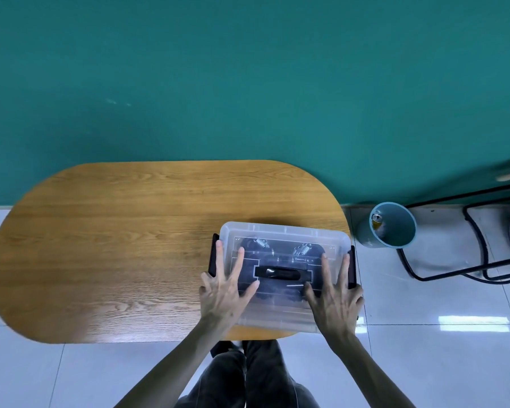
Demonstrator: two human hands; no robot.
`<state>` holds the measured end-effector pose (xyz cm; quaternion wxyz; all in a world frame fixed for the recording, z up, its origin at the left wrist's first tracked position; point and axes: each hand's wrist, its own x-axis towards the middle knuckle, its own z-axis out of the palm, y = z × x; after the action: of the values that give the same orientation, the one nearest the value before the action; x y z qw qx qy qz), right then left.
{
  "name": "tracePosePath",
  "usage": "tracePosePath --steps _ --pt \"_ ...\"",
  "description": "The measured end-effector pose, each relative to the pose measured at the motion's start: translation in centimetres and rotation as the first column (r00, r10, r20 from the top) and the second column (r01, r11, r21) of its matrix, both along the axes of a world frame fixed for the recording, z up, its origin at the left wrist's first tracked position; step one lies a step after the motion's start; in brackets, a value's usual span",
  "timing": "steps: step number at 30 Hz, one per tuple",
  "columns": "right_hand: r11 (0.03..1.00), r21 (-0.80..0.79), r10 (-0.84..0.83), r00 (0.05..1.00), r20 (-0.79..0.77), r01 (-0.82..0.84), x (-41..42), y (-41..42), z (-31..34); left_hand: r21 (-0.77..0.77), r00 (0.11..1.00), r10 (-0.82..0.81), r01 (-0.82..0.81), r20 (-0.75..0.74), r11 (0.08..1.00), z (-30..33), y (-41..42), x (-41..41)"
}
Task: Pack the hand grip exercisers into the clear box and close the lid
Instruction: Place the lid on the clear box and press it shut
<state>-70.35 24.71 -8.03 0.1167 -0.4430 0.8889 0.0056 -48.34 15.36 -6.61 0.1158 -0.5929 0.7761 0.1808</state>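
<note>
Hands flat on the lid (283,231), you lean over the clear box (277,319) at the right end of the oval wooden table (115,245), close to its near edge. Your left hand (223,293) lies on the left half of the lid with fingers straight and spread; its outer finger reaches along the box's left rim, just beside the dark latch (213,254) on that side, and its thumb points toward the black carry handle (281,273) set in the middle of the lid. Your right hand (334,295) mirrors it on the right half, fingers straight and fanned out, the outer ones running up beside the dark latch (351,267) on the right end. Neither hand curls around anything; both rest open-palmed on the plastic.

Through the cloudy lid, the hand grip exercisers (280,250) show as dark shapes inside the box, with two coiled metal springs visible toward the far side. How many lie in there cannot be told. The lid sits level over the box; whether the latches are snapped down cannot be told.

Beyond the table's right end, a blue bin (395,231) stands on the pale tiled floor (439,363), against the teal wall (248,83), with a black metal frame (454,272) beside it. Your dark trousers (259,378) show below the table's edge.
</note>
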Motion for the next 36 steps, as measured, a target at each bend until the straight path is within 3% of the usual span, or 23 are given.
tracePosePath --steps 21,36 --pt "0.999 -0.016 0.036 0.999 0.021 -0.036 -0.3 0.3 0.0 -0.06 0.999 -0.027 0.025 -0.027 0.998 -0.2 0.3 -0.1" --pt "0.99 0.067 0.118 0.992 0.047 -0.121 -1.1 0.1 1.1 0.127 0.981 -0.194 0.19 0.016 0.973 2.7 -2.0 1.1"
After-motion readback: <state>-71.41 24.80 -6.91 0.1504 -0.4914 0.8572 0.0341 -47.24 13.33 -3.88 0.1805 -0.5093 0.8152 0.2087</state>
